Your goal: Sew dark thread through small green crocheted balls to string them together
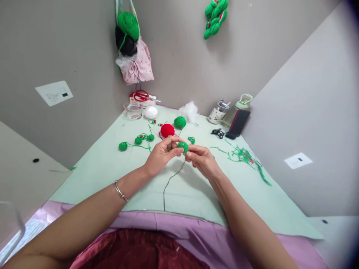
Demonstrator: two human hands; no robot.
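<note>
My left hand (162, 155) pinches a small green crocheted ball (183, 146) above the pale green table (112, 168). My right hand (200, 157) meets it from the right, fingers pressed together at the ball's lower edge; what they grip is too small to see. A thin black thread (169, 181) hangs down from the two hands toward my lap. Just behind the hands lie a red crocheted ball (167, 130) and a bigger green ball (180, 122).
Small green balls joined by yarn (137, 141) lie left of centre, green yarn scraps (244, 155) at right. At the back stand red scissors (141, 96), a clear tub (133, 110), a white egg shape (151, 112), stuffing (189, 110), a cup (217, 114), a bottle (238, 110).
</note>
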